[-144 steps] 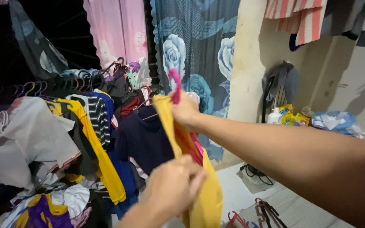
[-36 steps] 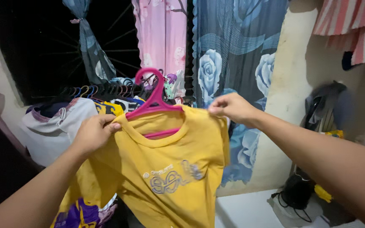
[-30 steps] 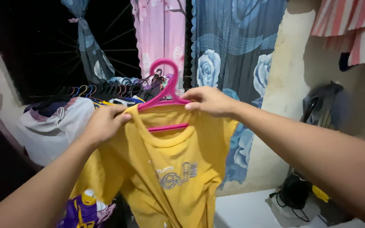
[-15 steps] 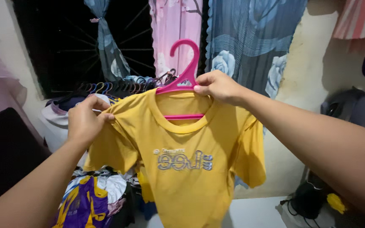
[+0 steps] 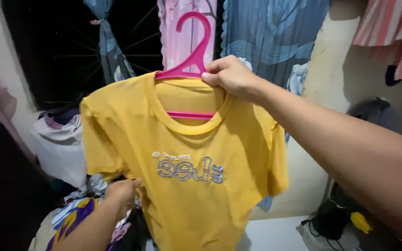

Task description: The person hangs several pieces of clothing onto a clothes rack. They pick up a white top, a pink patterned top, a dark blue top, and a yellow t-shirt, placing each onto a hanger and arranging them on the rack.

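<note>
A yellow T-shirt (image 5: 196, 167) with a silvery print on the chest hangs on a pink plastic hanger (image 5: 189, 51), held up in front of me. My right hand (image 5: 231, 76) grips the hanger and the shirt's collar at the right shoulder. My left hand (image 5: 122, 195) is low at the left, fingers closed on the shirt's left edge just below the sleeve. The shirt's lower hem runs out of view.
Behind stand a dark barred window (image 5: 56, 51), a tied grey curtain (image 5: 110, 51), a pink curtain (image 5: 182, 23) and a blue rose-patterned curtain (image 5: 275, 37). Hung and piled clothes (image 5: 63, 144) lie at the left. A striped cloth (image 5: 391, 37) hangs top right; a black object (image 5: 333, 218) sits low right.
The shirt on its hanger has risen and come closer. My left hand dropped from the left shoulder to the shirt's lower left edge. My right hand keeps its hold.
</note>
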